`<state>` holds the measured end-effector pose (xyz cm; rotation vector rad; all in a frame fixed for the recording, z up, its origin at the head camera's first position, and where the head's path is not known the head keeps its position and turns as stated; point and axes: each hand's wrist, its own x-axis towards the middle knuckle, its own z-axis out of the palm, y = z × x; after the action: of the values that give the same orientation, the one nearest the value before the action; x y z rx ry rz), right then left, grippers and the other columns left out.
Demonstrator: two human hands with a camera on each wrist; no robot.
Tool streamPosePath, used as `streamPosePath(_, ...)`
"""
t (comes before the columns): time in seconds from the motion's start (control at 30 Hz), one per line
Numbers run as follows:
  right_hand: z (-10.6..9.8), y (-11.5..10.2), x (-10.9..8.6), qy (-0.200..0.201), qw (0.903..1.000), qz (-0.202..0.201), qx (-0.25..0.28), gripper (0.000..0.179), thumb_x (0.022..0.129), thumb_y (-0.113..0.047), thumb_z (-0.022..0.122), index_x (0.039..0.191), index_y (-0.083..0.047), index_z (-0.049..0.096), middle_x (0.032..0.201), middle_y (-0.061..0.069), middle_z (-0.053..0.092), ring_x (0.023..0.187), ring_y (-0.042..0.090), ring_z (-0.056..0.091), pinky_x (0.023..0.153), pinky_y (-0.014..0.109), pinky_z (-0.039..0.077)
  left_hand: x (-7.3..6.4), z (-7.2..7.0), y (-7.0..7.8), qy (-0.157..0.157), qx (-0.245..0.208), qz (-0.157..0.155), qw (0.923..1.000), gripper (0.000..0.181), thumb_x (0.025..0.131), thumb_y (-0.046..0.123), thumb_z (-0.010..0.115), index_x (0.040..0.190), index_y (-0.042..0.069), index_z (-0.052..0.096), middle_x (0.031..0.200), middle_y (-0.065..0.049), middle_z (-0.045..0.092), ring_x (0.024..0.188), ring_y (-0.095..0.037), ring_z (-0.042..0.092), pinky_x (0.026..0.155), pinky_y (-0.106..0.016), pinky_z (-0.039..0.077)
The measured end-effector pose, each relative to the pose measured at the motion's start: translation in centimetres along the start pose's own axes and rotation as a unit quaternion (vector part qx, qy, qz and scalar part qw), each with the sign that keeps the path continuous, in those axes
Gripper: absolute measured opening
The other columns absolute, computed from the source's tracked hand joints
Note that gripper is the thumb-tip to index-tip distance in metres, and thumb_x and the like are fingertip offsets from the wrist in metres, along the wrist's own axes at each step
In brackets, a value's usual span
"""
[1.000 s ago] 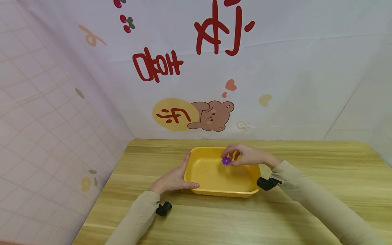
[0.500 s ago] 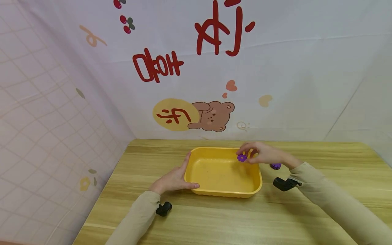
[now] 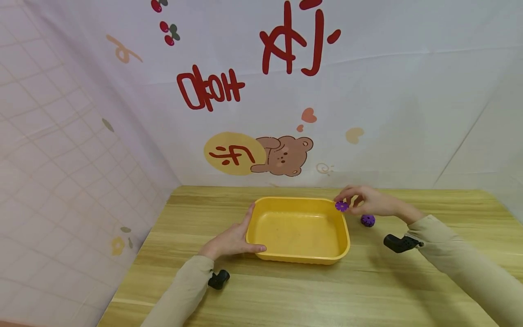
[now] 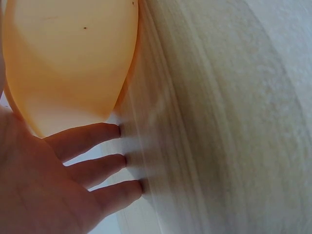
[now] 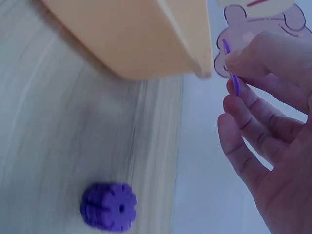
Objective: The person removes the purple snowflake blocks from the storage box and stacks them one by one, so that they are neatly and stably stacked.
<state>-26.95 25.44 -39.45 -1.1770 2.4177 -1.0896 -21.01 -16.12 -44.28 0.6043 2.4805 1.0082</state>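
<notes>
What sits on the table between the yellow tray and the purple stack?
Only bare wooden table separates the yellow tray from the purple stack, as the head view shows.

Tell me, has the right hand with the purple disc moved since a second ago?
Yes. The right hand carried the purple disc rightward, from over the yellow tray to its right rim.

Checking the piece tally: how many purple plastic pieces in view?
2. One flat purple flower-shaped plastic disc is pinched in the right hand over the yellow plastic tray's far right corner. One chunky purple stack of discs lies on the wooden table right of the tray. None looks hidden.
</notes>
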Motion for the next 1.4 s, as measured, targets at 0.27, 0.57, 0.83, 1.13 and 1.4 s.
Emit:
streamPosePath(0.27, -1.3, 0.5, -1.6, 0.015, 0.9996, 0.013, -0.018, 0.033, 0.088, 0.001, 0.066, 0.121, 0.001, 0.063, 0.113, 0.014, 0.059, 0.09, 0.021, 0.057, 0.077, 0.033, 0.053, 0.0, -0.1, 0.0, 0.002, 0.0, -0.004, 1.0, 0.123, 0.077, 0.052, 0.077, 0.153, 0.029, -0.018, 0.085, -0.002, 0.061, 0.075, -0.014, 0.057, 0.08, -0.035, 0.047)
streamPosePath(0.57, -1.7, 1.8, -3.3, 0.036, 0.9979, 0.023, -0.048, 0.028, 0.088, -0.003, 0.069, 0.115, -0.003, 0.066, 0.107, 0.008, 0.059, 0.089, 0.018, 0.057, 0.073, 0.03, 0.052, 0.0, -0.1, 0.0, 0.002, -0.003, -0.004, 1.0, 0.124, 0.077, 0.051, 0.078, 0.153, 0.028, -0.017, 0.086, -0.003, 0.061, 0.076, -0.015, 0.057, 0.082, -0.035, 0.046)
streamPosePath(0.83, -1.0, 3.3, -4.9, 0.054, 0.9973, 0.035, -0.035, 0.03, 0.088, 0.001, 0.067, 0.117, -0.002, 0.062, 0.11, 0.01, 0.06, 0.091, 0.02, 0.057, 0.074, 0.031, 0.052, -0.1, -0.1, 0.1, 0.002, -0.002, -0.005, 1.0, 0.124, 0.077, 0.051, 0.078, 0.153, 0.026, -0.016, 0.086, -0.003, 0.06, 0.076, -0.014, 0.057, 0.082, -0.035, 0.046)
streamPosePath(1.13, 0.7, 6.1, -6.5, 0.064, 0.9974, -0.033, -0.001, 0.031, 0.086, 0.013, 0.063, 0.116, 0.013, 0.056, 0.11, 0.023, 0.059, 0.1, 0.013, 0.058, 0.08, 0.028, 0.052, -0.2, 0.0, 0.0, 0.002, -0.002, -0.006, 1.0, 0.123, 0.077, 0.052, 0.077, 0.154, 0.024, -0.015, 0.085, -0.004, 0.06, 0.075, -0.015, 0.056, 0.081, -0.034, 0.047)
streamPosePath(1.4, 1.2, 7.4, -7.1, 0.059, 0.9972, -0.036, 0.028, 0.032, 0.084, 0.014, 0.063, 0.116, 0.014, 0.056, 0.114, 0.022, 0.06, 0.107, 0.008, 0.057, 0.085, 0.024, 0.048, -0.2, 0.0, 0.0, 0.001, -0.003, -0.003, 1.0, 0.122, 0.077, 0.052, 0.077, 0.154, 0.026, -0.016, 0.086, -0.004, 0.06, 0.076, -0.015, 0.056, 0.081, -0.034, 0.047)
